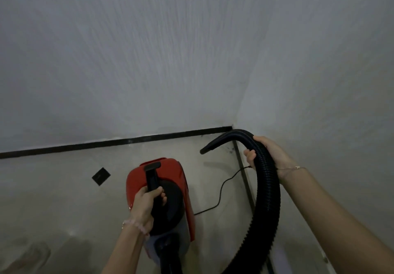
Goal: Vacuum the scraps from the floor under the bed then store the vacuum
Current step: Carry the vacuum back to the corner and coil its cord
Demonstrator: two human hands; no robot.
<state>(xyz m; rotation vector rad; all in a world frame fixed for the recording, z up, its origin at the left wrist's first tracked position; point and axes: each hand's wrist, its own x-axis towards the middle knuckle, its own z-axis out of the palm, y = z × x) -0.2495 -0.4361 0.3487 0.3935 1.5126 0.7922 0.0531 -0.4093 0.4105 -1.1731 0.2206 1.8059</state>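
Near the corner of a dim room, seen from above, a person holds a vacuum cleaner with both bare hands. At the lower centre of the frame, the left hand [147, 201] is wrapped tightly around the black carry handle [152, 177] on top of the red vacuum [170, 171]. The vacuum's body is upright over the pale floor [53, 199]; whether it rests on the floor or hangs just above it cannot be told. A beaded bracelet sits on the left wrist.

To the right of centre, the right hand [266, 156] is closed around the ribbed black hose [268, 199], which rises from the bottom edge of the frame, arches over the hand and bends down to the left. Its smooth black nozzle [213, 144] points toward the floor close to the corner, where two grey textured walls [149, 60] meet. A thin chain bracelet circles the right wrist.

A thin black power cord [221, 190] trails across the floor between vacuum and hose. A black skirting strip [106, 143] runs along the base of the far wall. At left of centre, a small dark square [101, 176] lies on the floor, well apart from the vacuum.
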